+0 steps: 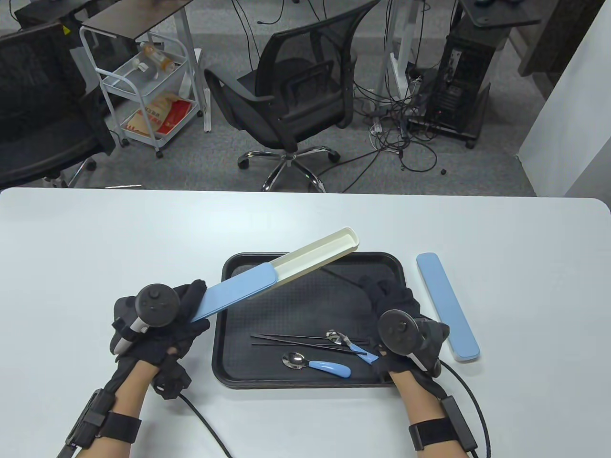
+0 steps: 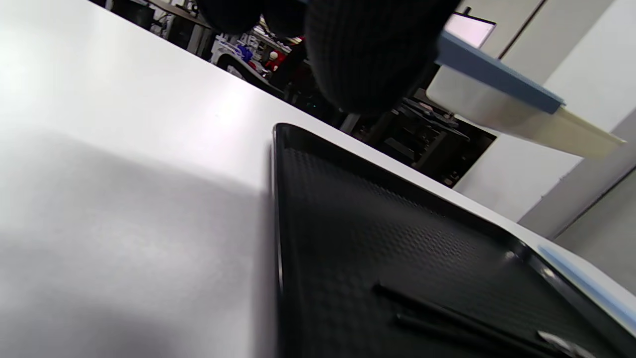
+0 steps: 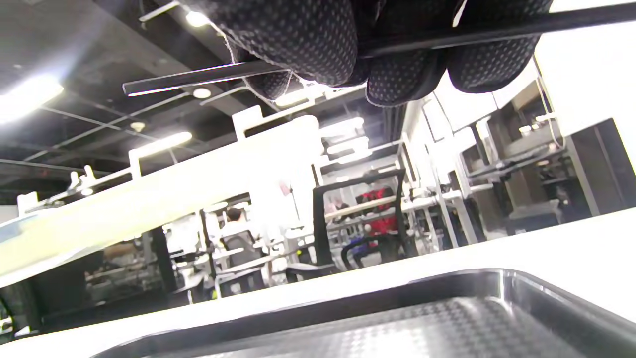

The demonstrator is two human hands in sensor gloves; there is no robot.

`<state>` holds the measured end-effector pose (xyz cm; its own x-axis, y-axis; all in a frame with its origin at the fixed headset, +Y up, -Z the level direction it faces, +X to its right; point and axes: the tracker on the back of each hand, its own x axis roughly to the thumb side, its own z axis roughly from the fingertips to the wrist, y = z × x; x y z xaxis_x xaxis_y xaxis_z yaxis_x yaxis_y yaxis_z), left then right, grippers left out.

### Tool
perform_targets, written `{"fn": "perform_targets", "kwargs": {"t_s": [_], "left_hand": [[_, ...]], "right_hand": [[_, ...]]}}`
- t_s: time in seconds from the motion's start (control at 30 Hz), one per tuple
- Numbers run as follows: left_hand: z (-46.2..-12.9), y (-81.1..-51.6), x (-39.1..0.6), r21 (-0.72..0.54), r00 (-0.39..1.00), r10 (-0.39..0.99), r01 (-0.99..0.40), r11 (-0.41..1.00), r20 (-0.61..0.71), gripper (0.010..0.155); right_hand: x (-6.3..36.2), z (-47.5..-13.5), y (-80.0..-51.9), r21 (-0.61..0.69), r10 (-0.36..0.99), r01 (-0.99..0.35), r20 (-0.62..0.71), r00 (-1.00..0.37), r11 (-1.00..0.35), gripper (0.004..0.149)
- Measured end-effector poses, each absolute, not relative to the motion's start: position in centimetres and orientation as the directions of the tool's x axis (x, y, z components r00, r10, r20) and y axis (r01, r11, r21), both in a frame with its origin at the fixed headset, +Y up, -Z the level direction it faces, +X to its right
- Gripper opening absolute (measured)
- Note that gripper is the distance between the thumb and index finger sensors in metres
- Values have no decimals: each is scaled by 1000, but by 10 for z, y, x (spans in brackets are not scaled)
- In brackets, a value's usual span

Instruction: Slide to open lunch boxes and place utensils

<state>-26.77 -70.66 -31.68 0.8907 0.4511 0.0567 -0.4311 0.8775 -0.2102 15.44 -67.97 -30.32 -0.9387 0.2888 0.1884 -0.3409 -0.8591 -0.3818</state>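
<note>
My left hand grips the blue lid end of a long utensil box and holds it tilted above the black tray. The lid is slid back, so the cream inner tray sticks out to the far right; the box also shows in the left wrist view. My right hand is over the tray's right side and pinches a black chopstick that points toward the cream part. Two black chopsticks and two blue-handled spoons lie on the tray.
A second blue utensil box, closed, lies on the white table just right of the tray. The table's far edge has an office chair behind it. Glove cables trail off the near edge.
</note>
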Motion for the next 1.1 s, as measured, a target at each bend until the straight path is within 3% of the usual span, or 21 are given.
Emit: {"fn": "perform_targets", "kwargs": {"t_s": [0.33, 0.67, 1.1], "left_hand": [[-313, -708, -245, -233, 914, 358, -312, 921, 191, 83], [-310, -708, -236, -228, 909, 327, -272, 935, 260, 83], [-307, -708, -230, -224, 901, 305, -243, 944, 310, 83]], "right_hand": [[159, -299, -678, -445, 20, -119, 220, -975, -887, 47], [148, -296, -681, -466, -131, -17, 284, -950, -885, 45], [132, -294, -685, -431, -167, 0, 350, -922, -902, 56]]}}
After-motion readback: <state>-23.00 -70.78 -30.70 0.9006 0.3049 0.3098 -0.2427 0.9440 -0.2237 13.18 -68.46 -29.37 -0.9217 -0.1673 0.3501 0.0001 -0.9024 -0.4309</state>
